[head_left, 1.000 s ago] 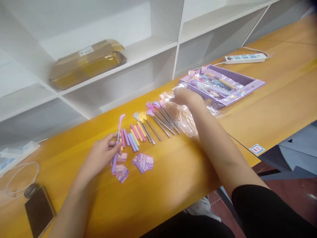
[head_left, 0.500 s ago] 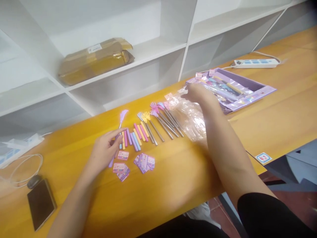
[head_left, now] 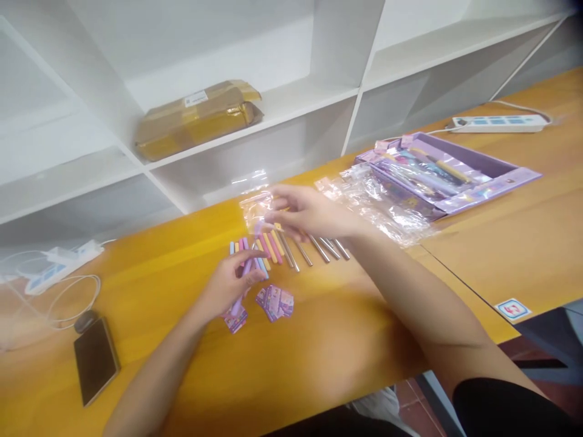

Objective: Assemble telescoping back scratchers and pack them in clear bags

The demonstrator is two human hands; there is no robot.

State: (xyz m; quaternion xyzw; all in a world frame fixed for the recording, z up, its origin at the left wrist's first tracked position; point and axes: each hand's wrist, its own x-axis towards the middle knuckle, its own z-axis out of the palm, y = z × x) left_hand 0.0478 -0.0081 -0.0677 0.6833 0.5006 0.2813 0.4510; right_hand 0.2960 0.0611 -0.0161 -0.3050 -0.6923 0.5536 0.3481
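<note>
My left hand (head_left: 225, 285) is closed around the purple handle of a back scratcher (head_left: 236, 305), which slants up toward my other hand. A clear plastic bag (head_left: 255, 205) is pinched in my right hand (head_left: 310, 209), held up beside the scratcher's head; the bag partly blurs that end. Beneath the hands lies a row of coloured handles (head_left: 272, 246) in pink, yellow, blue and purple. Metal rods (head_left: 320, 249) lie to their right, their hand-shaped heads hidden behind my right hand. Small printed cards (head_left: 275, 302) are fanned out in front, and more cards (head_left: 235, 321) lie under my left hand.
A purple box (head_left: 494, 187) with bagged scratchers stands at the right, clear bags (head_left: 396, 215) piled against it. Power strips (head_left: 501, 124) lie at the far right and left, a phone (head_left: 95, 361) at the left. A taped parcel (head_left: 200, 118) rests on the shelf.
My right hand has moved left from the bag pile, bringing a clear bag to the scratcher. My left hand still holds the scratcher. The camera view has shifted slightly.
</note>
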